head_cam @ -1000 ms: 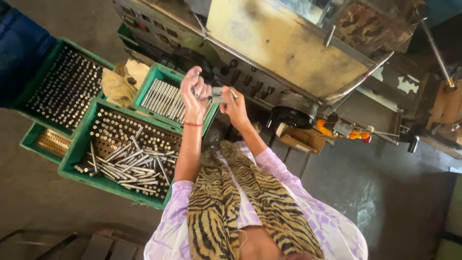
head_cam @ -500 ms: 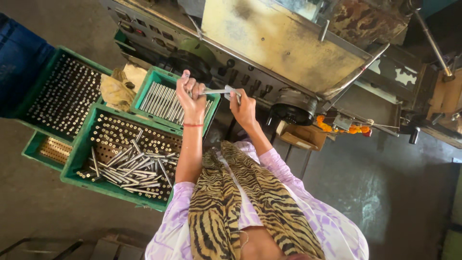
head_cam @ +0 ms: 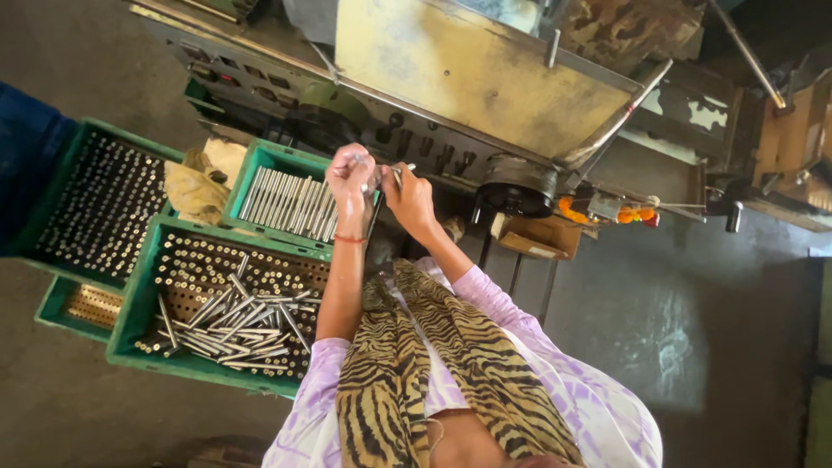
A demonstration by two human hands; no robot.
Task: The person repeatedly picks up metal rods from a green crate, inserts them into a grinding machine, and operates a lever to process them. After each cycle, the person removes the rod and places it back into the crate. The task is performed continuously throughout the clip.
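Up at twelve o'clock, both hands, left hand [head_cam: 351, 176] and right hand [head_cam: 407, 192], pinch a slim shiny metal rod [head_cam: 387, 172] above a green plastic crate [head_cam: 260, 165] of smooth steel rods, beside the worn, yellowed machine [head_cam: 468, 69].

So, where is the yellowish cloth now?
In the head view, the yellowish cloth lies at the left, wedged between the crate of upright rods and the crate of flat-lying rods, left of the person's left hand.
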